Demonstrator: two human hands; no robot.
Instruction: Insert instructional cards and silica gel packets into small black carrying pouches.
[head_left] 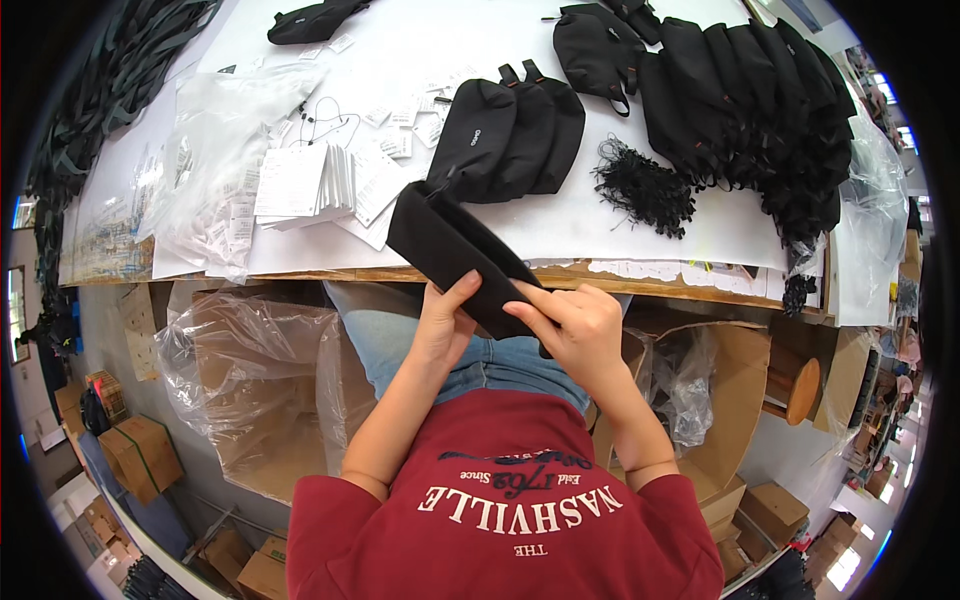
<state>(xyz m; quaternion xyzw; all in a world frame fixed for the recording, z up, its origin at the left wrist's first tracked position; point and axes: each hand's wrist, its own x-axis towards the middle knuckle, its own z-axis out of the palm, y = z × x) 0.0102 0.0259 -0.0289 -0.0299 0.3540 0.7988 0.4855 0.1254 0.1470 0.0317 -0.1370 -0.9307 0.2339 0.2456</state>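
Between my hands, over the table's front edge, is a black fabric pouch [445, 250], tilted, with its long opening parted. My left hand [447, 318] grips its lower left side, thumb on the outer face. At the opening's near end, my right hand [572, 325] pinches the rim between thumb and bent fingers; some fingertips are hidden. Just beyond lie several matching black pouches [480, 135] in an overlapping row. To their left sit a stack of white cards [305, 185] and scattered small white tags [395, 143].
Many black pouches [745, 90] pile up at the right of the white table [560, 222]. A bundle of black cords [645, 190] lies before them. Clear plastic bags [215, 150] cover the left side. Under the table stand plastic-lined cardboard boxes [255, 370] and a wooden stool [803, 388].
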